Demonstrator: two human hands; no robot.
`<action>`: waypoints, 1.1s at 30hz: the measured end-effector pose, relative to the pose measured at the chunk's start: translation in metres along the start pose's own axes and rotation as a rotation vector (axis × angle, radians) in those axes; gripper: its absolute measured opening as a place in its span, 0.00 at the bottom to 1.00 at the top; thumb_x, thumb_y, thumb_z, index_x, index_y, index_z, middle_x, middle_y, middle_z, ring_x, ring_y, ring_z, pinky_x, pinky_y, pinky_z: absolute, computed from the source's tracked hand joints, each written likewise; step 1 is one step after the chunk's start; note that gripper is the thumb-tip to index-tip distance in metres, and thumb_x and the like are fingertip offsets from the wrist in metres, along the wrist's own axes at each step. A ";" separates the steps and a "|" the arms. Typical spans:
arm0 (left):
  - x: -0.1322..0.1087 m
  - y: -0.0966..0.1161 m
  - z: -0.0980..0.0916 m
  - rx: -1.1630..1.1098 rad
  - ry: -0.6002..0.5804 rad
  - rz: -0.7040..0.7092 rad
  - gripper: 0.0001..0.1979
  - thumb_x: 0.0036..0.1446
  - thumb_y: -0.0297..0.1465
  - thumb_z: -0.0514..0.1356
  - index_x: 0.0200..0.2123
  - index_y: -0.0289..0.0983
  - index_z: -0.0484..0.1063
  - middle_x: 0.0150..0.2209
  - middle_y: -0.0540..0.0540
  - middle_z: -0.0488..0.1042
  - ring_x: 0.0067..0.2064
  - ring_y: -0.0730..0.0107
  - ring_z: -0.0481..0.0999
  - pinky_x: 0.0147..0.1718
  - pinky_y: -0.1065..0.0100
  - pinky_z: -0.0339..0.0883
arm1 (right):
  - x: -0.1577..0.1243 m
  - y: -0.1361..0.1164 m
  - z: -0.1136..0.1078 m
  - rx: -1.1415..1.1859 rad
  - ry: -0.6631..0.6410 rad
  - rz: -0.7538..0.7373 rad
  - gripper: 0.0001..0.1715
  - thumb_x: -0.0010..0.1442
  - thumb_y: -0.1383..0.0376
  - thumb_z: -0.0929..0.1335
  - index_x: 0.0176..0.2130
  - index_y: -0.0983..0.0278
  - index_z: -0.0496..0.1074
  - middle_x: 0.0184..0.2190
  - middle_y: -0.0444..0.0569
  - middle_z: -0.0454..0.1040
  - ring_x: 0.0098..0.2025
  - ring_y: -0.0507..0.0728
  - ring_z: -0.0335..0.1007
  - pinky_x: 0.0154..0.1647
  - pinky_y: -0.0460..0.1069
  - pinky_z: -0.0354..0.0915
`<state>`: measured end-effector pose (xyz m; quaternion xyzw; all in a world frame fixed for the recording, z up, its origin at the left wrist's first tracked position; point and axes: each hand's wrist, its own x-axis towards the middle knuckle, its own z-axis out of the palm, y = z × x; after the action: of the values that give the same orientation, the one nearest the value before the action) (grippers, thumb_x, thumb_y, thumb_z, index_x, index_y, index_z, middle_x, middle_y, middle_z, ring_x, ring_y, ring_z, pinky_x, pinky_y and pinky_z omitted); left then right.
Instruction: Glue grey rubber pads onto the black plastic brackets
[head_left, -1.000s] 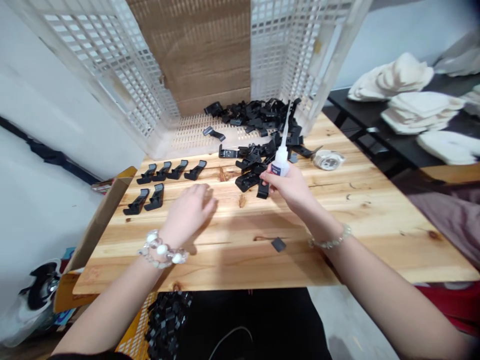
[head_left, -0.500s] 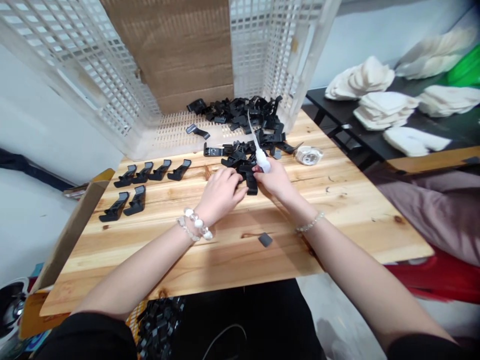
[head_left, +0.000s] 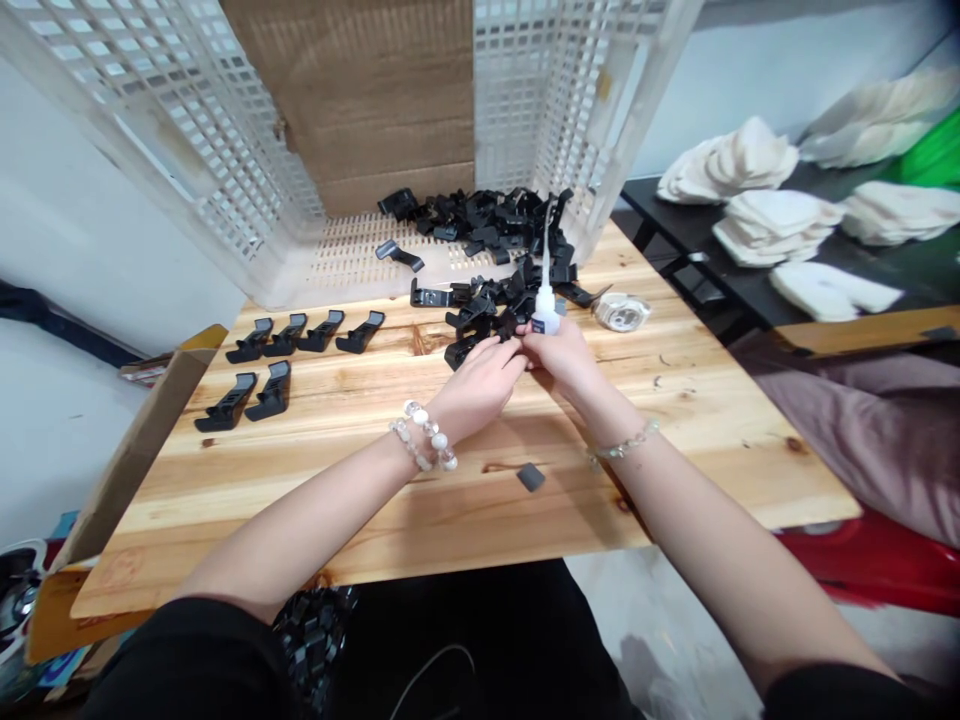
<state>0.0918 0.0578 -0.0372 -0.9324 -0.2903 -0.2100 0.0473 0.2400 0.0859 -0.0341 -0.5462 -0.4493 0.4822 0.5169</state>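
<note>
My right hand (head_left: 564, 358) is closed around a small white glue bottle (head_left: 546, 312), whose long thin nozzle points up and away from me. Close beside it, my left hand (head_left: 484, 385) has its fingers bent together, the tips meeting the right hand's fingers. Whatever lies between the two hands is hidden. Directly beyond the hands is a loose heap of black plastic clips (head_left: 487, 300). A small dark grey square pad (head_left: 531, 477) lies flat on the wooden table, nearer to me. To the left, several black clips (head_left: 274, 390) with grey pads stand in two rows.
A white plastic basket (head_left: 292, 275) on its side holds more black clips, with cardboard (head_left: 375, 100) behind. A clear tape roll (head_left: 621, 312) sits at right. White cloth-like stacks (head_left: 776, 225) lie on a black table. Small dark pieces (head_left: 315, 630) fill a container below the table edge.
Both hands have shifted right and come together. The glue bottle has swung more upright. A black clip that showed between the hands is now covered.
</note>
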 end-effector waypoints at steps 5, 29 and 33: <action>-0.005 0.014 -0.035 -0.144 0.131 0.042 0.14 0.67 0.27 0.50 0.51 0.33 0.70 0.52 0.38 0.74 0.56 0.60 0.71 0.60 0.56 0.60 | -0.014 -0.019 0.001 0.213 -0.119 0.000 0.12 0.41 0.67 0.70 0.27 0.62 0.63 0.24 0.42 0.66 0.25 0.49 0.60 0.24 0.46 0.58; -0.050 0.087 -0.039 -0.289 -0.296 -0.018 0.09 0.66 0.27 0.51 0.46 0.33 0.69 0.46 0.40 0.72 0.47 0.60 0.72 0.46 0.60 0.71 | -0.030 -0.030 0.009 0.335 -0.377 0.070 0.16 0.41 0.68 0.75 0.31 0.66 0.69 0.20 0.39 0.69 0.22 0.47 0.64 0.25 0.45 0.59; -0.053 0.080 -0.047 -0.341 -0.304 -0.056 0.11 0.65 0.24 0.50 0.46 0.30 0.70 0.45 0.39 0.72 0.49 0.58 0.69 0.50 0.57 0.68 | -0.034 -0.032 0.009 0.237 -0.408 0.082 0.13 0.43 0.68 0.74 0.30 0.66 0.69 0.21 0.39 0.68 0.22 0.47 0.63 0.25 0.44 0.60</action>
<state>0.0803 -0.0458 -0.0137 -0.9394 -0.2803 -0.1142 -0.1612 0.2264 0.0558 0.0000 -0.3908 -0.4622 0.6524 0.4561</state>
